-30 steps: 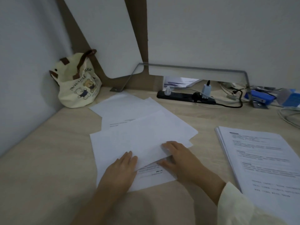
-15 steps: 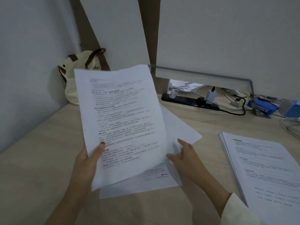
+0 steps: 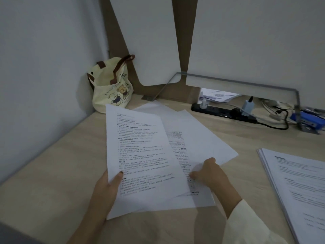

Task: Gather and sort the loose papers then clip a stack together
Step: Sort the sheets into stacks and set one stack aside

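Observation:
My left hand (image 3: 107, 189) holds a printed sheet (image 3: 140, 155) by its lower left edge, thumb on top, lifted over the desk. Under it lie loose sheets (image 3: 202, 138), spread and overlapping, one showing text. My right hand (image 3: 209, 173) pinches the edge of a loose sheet just right of the held one. A neat stack of printed papers (image 3: 299, 182) rests on the desk at the right. No clip is visible.
A cream tote bag (image 3: 112, 88) with bear prints stands in the back left corner. A black power strip (image 3: 223, 110) with plugs and cables runs along the back. A blue stapler (image 3: 307, 120) sits at the far right. The wooden desk (image 3: 52, 173) spreads left.
My left hand picked a sheet off the pile and turned it printed side up, then lowered it toward the desk. My right hand shifted from lying flat to pinching a lower sheet.

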`<action>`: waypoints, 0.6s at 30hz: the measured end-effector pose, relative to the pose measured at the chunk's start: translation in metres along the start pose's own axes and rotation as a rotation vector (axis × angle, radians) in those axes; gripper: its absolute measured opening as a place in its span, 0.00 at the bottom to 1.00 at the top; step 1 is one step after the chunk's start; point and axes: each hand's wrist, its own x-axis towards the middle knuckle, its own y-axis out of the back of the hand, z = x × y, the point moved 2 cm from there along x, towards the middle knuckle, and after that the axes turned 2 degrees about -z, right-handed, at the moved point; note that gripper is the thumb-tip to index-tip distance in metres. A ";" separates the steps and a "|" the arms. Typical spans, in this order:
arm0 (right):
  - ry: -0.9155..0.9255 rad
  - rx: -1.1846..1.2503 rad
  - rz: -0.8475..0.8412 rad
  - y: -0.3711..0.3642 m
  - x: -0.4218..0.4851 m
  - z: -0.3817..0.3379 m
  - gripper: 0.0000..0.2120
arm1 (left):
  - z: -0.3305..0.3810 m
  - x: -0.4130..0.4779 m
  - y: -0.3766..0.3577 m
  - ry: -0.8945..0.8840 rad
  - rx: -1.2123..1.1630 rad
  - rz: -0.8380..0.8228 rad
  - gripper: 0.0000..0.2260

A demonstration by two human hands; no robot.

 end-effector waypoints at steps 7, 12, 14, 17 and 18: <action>-0.055 -0.038 0.030 0.004 -0.002 0.004 0.29 | -0.001 0.003 0.003 0.000 -0.010 -0.001 0.15; 0.084 0.145 0.120 0.001 -0.004 0.006 0.07 | 0.000 0.003 0.008 -0.002 -0.026 0.027 0.16; 0.113 0.295 0.191 0.011 -0.003 0.014 0.03 | 0.001 0.003 0.012 0.018 -0.034 -0.003 0.17; 0.106 0.589 0.380 0.032 -0.004 0.033 0.07 | 0.003 0.001 0.020 0.037 -0.035 -0.042 0.17; 0.087 0.702 0.415 0.039 -0.007 0.037 0.07 | 0.002 0.002 0.023 0.048 -0.035 -0.047 0.17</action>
